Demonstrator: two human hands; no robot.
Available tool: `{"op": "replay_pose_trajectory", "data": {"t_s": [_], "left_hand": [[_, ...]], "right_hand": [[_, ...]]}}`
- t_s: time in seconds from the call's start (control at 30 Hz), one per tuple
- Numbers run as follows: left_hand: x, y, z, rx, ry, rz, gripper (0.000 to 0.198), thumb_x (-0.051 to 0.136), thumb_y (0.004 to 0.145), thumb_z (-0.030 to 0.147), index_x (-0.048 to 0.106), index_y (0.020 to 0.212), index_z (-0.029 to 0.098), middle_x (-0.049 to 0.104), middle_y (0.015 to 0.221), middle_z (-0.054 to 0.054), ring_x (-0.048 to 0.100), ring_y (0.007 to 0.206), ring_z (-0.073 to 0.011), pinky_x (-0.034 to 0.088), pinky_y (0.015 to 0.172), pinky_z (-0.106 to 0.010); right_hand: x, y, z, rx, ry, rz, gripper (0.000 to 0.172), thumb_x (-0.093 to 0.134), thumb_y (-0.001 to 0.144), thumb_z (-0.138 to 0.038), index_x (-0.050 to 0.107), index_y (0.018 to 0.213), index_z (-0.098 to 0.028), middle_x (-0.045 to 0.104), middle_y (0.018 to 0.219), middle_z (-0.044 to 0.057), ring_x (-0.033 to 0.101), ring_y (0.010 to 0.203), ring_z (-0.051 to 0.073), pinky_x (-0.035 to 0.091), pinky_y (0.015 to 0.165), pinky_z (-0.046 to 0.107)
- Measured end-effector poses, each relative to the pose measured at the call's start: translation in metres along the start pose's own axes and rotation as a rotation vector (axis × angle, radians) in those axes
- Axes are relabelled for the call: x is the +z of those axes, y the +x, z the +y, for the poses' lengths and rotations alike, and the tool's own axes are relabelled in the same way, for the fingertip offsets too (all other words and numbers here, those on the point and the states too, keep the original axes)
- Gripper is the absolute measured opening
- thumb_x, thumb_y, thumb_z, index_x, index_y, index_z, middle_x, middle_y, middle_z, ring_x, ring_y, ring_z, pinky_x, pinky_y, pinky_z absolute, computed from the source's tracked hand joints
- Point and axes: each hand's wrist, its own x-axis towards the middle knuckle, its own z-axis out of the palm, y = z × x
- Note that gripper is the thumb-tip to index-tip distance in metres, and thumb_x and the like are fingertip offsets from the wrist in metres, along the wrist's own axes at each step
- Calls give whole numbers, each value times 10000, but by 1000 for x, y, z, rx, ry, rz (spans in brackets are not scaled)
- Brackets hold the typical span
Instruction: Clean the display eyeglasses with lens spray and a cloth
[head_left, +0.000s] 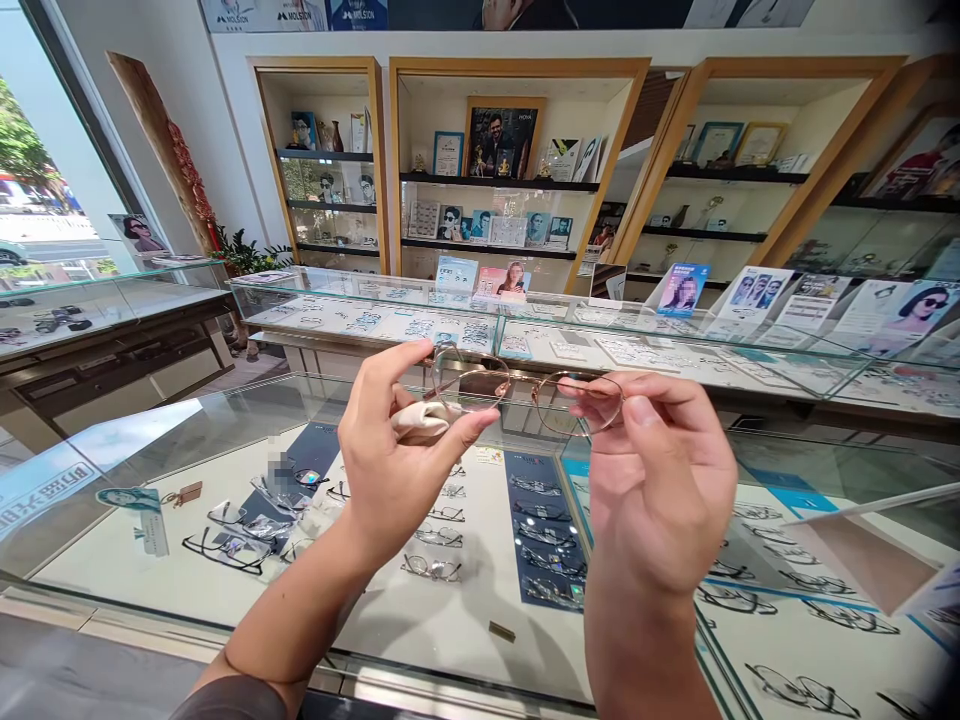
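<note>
Our left fingers (396, 367) and right fingers (649, 430) grasp the thin-rimmed eyeglasses (523, 380) by opposite ends, long axis left-to-right, dipping slightly rightward.

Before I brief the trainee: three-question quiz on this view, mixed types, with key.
1. True or false: the left hand holds a pale cloth.
2. What is held between the left hand and the right hand? (a) a pen (b) thin-framed glasses (c) a phone
3. Fill in: the green potted plant is on the picture's ___ side.

Key: 1 true; 2 b; 3 left.
</note>
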Motion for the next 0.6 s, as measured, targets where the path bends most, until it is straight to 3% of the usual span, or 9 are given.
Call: {"op": "replay_pose_trajectory", "data": {"t_s": [0.23, 0.43, 0.6], "left_hand": [[0, 1, 2, 5, 5, 20, 644, 954, 813, 503, 672, 1339, 262, 698, 1320, -78, 620, 766, -108, 532, 610, -256], [0, 3, 6, 13, -6, 66, 628, 968, 788, 519, 686, 1273, 237, 712, 1230, -75, 743, 968, -189, 625, 699, -287], [0, 4, 9, -31, -135, 45, 608, 945, 829, 478, 635, 1293, 236, 736, 1202, -83, 790, 1066, -239, 687, 731, -318]], "right_hand": [[-1, -1, 2, 12, 3, 0, 42, 719, 997, -263, 720, 1038, -256, 731, 1024, 31, 751, 969, 207, 626, 853, 385], [-1, 1, 5, -15, -16, -9, 38, 716, 997, -257, 711, 1034, -258, 730, 1016, 20, 746, 1005, 200, 612, 986, 428], [0, 3, 9, -35, -60, -34, 42, 725, 993, -279, 702, 1019, -257, 722, 983, 17, 739, 990, 196, 607, 965, 414]]}}
